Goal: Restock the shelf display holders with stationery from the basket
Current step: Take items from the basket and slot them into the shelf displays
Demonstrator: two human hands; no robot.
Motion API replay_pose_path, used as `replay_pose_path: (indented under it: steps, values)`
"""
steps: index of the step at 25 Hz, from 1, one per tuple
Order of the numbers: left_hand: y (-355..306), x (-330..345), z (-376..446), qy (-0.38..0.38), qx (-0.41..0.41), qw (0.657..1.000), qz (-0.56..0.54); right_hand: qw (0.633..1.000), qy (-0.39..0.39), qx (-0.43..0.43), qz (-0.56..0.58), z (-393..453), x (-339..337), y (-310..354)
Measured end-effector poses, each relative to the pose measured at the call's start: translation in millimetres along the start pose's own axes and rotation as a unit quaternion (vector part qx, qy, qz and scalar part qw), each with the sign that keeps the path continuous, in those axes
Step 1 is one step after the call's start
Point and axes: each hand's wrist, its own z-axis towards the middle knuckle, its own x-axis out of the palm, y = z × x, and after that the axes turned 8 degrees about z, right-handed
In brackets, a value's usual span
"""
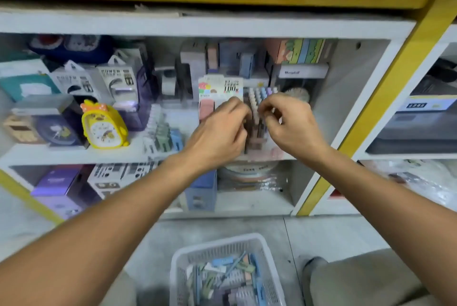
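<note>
Head view: holder (257, 117) sits on the middle shelf (74, 155), right of centre, a tiered rack packed with upright pens, caps pastel (white, blue, lilac at the back, brownish nearer the front). Blurred, so no count. Its lower front is hidden behind both hands.

Left hand (220, 130) is at the holder's left side, fingers curled in against the pens; whether it actually grips one I cannot tell. Right hand (286, 120) is at the right side, thumb and forefinger pinched together at the cap row, other fingers curled. What it pinches is too small and blurred to name. Both forearms reach up and in from the bottom corners, wrists roughly level.

Just behind the left hand: a card pack (220, 90) with a pink block, touching or just beside the holder (cannot tell which). Further left on the same shelf: a second holder (162, 132) with green and blue pieces, then a yellow clock (103, 127), then boxed goods at the back.

Basket (227, 273), white and slotted, is on the floor below, between the person's knees, holding a loose heap of pens and clips in blue, green, grey. Well apart from both hands.

Shelf below holds boxes and a tape stack (247, 172).
</note>
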Motion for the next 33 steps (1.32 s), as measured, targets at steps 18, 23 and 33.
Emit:
replay_pose_path:
  steps: [18, 23, 33]
  values:
    - [16.4, 196.8, -307.1, 0.592, -0.341, 0.730, -0.021, 0.749, 0.518, 0.399, -0.106, -313.0, 217.3, -75.4]
    - [1.1, 249.5, -321.5, 0.493, -0.521, 0.696, -0.020, 0.793, 0.412, 0.426, -0.143, -352.5, 235.9, -80.7]
    - [12.8, 271.1, -337.9, 0.482, -0.395, 0.782, -0.013, 0.814, 0.365, 0.430, -0.137, -366.2, 260.5, -81.5]
